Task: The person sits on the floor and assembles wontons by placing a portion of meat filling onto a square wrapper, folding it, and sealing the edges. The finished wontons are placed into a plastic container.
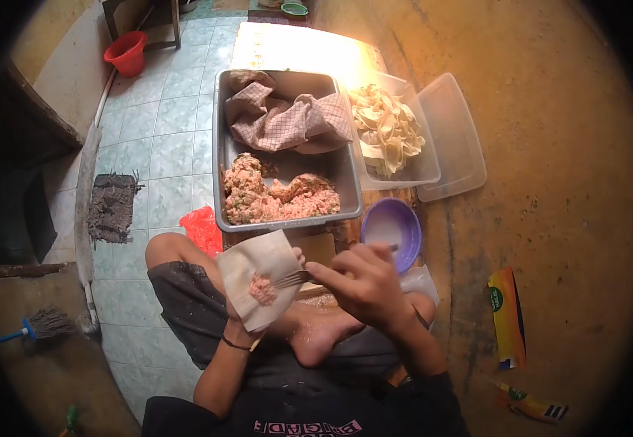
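A square dough wrapper [240, 267] lies across my left hand [298, 254], which is mostly hidden beneath it. On the wrapper sits a small lump of pink minced filling [262, 288]. My right hand [368, 284] grips a metal fork [293, 278], its tines touching or just beside the lump. Beyond my hands stands a grey rectangular tub [289, 223] with a large heap of minced filling [273, 196] flecked with green. A checked cloth [289, 120] is bunched at the tub's far end. To its right, a clear plastic container [428, 164] holds a pile of loose wrappers [387, 131].
A purple bowl [416, 240] of whitish liquid stands near my right hand. The container's lid [453, 136] leans or lies to the right. A red plastic bag [203, 228] is left of the tub. Torn yellow packets [507, 317] lie on the right floor; a red bucket [126, 54] stands far left.
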`<state>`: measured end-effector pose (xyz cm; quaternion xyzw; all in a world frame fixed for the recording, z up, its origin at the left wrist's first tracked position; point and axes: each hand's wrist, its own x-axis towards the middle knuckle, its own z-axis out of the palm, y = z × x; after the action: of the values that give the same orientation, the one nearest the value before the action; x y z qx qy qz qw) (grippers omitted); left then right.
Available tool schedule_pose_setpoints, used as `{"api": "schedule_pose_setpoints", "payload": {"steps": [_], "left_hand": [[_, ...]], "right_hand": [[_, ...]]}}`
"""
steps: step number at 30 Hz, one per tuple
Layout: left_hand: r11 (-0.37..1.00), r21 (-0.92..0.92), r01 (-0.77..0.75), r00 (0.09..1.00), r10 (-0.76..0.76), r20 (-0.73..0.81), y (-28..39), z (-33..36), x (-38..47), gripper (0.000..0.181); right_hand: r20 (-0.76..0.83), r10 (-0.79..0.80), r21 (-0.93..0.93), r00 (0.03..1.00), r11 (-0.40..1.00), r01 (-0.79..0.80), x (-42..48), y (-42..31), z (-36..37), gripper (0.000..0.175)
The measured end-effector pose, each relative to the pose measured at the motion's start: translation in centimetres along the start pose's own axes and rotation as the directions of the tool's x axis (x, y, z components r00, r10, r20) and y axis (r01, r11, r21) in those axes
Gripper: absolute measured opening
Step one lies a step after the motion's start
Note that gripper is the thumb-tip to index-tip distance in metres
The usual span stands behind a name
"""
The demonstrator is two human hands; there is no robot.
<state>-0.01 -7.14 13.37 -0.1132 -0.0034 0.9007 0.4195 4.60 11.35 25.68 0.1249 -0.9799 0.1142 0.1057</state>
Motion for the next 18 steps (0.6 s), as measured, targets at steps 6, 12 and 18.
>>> {"api": "schedule_pose_setpoints", "payload": {"steps": [6, 12, 18], "left_hand": [[0.995, 0.065, 0.071, 0.996, -0.068, -0.051, 3.1, -3.5, 0.4, 0.074], [0.981, 0.059, 0.183, 0.983, -0.183, -0.013, 3.1, -3.0, 0.5, 0.071], [0.871, 0.305, 0.386, 0.907, -0.297, -0.3, 2.7, 0.4, 2.3, 0.075]], "right_hand": [[0.155, 0.242, -0.309, 0.958, 0.933, -0.186, 5.8, 9.1, 1.8, 0.011], [0.433, 0.256, -0.536, 0.864, 0.844, 0.019, 8.2, 14.2, 14.4, 0.012], [0.235, 0.241, -0.222, 0.941, 0.956, -0.19, 6.9, 13.9, 12.7, 0.023]]}}
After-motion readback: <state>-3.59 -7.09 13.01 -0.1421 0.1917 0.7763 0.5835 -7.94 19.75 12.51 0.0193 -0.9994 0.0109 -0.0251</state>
